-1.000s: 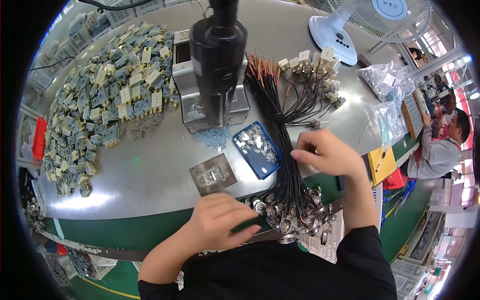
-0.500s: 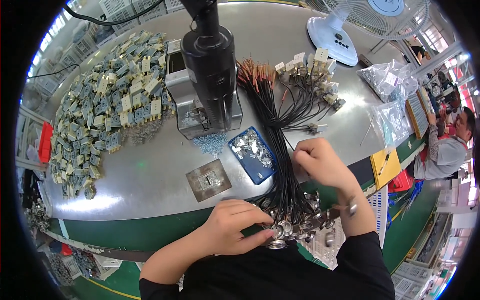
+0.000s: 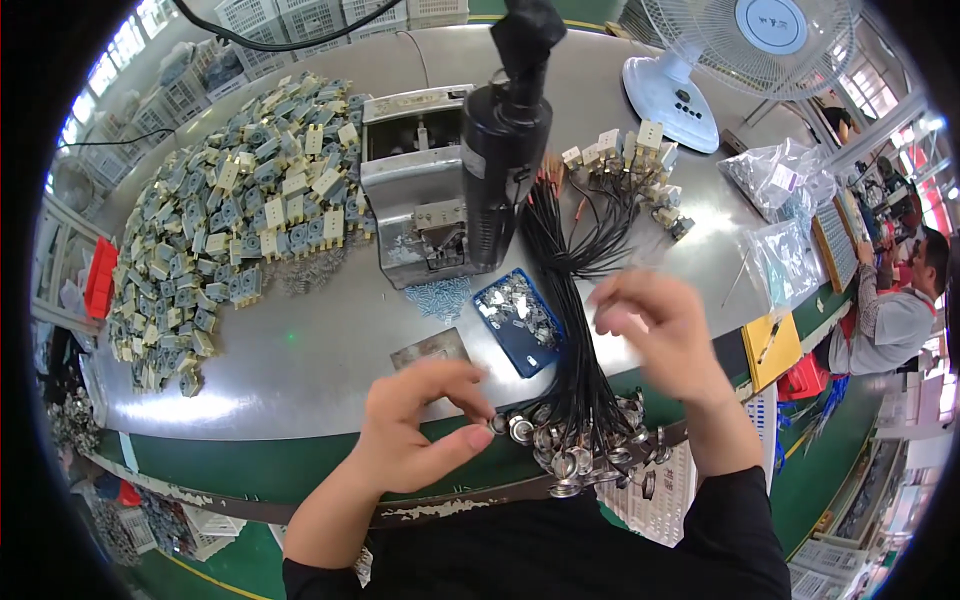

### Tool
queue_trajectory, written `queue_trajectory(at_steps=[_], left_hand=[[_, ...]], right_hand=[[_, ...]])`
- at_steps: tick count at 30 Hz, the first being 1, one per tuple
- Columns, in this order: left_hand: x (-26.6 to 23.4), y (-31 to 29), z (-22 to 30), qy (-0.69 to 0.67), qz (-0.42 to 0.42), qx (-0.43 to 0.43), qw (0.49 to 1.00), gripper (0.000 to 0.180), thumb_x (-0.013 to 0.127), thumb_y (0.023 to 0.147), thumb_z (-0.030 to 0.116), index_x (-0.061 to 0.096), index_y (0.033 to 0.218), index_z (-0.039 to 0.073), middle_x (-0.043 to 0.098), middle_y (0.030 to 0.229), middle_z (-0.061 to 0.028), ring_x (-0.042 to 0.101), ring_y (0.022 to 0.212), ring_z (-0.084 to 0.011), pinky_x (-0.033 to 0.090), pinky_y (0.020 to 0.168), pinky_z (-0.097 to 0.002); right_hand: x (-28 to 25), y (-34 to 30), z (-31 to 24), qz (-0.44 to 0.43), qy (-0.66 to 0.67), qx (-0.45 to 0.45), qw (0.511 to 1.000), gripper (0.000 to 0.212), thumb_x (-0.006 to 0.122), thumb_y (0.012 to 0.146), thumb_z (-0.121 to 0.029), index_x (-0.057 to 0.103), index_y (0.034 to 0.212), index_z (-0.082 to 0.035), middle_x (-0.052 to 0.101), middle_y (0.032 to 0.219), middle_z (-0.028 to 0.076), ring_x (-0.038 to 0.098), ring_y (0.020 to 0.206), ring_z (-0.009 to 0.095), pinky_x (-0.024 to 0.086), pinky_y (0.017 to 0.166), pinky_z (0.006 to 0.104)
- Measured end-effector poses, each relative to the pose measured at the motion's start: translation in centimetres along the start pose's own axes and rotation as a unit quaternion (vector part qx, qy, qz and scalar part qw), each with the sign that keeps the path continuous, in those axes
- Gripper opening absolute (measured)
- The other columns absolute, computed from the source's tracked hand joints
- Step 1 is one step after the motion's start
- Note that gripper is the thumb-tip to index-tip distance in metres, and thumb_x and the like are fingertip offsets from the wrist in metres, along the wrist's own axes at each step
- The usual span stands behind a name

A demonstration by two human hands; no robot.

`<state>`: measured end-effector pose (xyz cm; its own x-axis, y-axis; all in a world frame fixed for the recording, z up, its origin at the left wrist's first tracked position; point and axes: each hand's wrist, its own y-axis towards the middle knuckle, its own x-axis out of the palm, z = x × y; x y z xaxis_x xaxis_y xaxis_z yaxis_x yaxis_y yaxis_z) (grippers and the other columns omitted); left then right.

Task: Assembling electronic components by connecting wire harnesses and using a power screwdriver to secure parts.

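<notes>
Left hand [image 3: 408, 425] half-curled; right hand [image 3: 665, 335] bent near cables [image 3: 578, 325].

Black wire bundle [image 3: 579, 345], loosely straight, reddish tips [image 3: 550, 174] at far end, round silver parts [image 3: 565, 463] clustered nearest.

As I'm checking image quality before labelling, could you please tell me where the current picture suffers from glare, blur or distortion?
Head view: white glare on the metal tabletop, at its left front and beside the clear bags; head view: right hand visibly blurred, left hand less so; head view: fisheye distortion bends the tabletop's front edge, corners black.
</notes>
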<state>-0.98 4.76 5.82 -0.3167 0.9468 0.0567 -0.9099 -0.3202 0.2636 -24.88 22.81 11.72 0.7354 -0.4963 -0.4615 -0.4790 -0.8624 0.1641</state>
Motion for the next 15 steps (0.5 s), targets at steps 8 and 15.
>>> queue_trajectory(at_steps=[8, 15], left_hand=[[-2.9, 0.6, 1.6, 0.104, 0.081, -0.086, 0.988, 0.033, 0.079, 0.089, 0.008, 0.069, 0.119, 0.001, 0.069, 0.084, -0.0041, 0.064, 0.073, -0.0143, 0.049, 0.066, -0.0251], [-5.1, 0.9, 2.5, 0.26, 0.006, -0.02, 0.965, 0.026, 0.083, 0.078, 0.004, 0.073, 0.103, 0.002, 0.072, 0.085, -0.0107, 0.067, 0.066, -0.0192, 0.054, 0.068, -0.0274]], right_hand=[[5.5, 4.5, -2.1, -0.188, -0.276, -0.286, 0.898, 0.022, 0.081, 0.086, -0.02, 0.066, 0.081, -0.005, 0.062, 0.087, 0.009, 0.066, 0.085, 0.032, 0.053, 0.068, 0.0423], [9.2, 4.4, -0.6, -0.316, -0.169, -0.211, 0.91, 0.018, 0.076, 0.094, -0.019, 0.068, 0.095, -0.003, 0.064, 0.088, 0.012, 0.069, 0.078, 0.035, 0.056, 0.068, 0.0463]])
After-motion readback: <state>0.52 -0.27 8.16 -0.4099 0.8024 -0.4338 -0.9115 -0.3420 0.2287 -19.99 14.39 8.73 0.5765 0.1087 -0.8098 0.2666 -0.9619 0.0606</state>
